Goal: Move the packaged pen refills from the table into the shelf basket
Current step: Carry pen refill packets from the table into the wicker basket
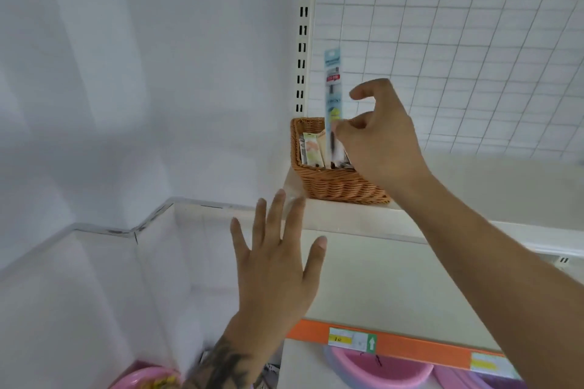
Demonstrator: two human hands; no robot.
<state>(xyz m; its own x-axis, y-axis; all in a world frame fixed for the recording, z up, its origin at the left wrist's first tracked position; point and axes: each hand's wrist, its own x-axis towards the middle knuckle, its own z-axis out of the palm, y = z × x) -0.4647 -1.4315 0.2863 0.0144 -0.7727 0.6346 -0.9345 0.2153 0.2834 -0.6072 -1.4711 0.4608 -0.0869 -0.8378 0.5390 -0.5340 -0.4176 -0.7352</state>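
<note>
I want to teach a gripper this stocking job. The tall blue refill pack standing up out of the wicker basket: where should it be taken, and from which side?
Take the blue refill pack by its upper half, coming from the right and above as the right hand does. It is flat, narrow and upright, its lower end down among other packs in the basket. I would pinch its two flat faces, not its edges.

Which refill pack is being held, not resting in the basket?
The tall light-blue pack, pinched upright by the right hand above the wicker basket; the others lie inside.
</note>
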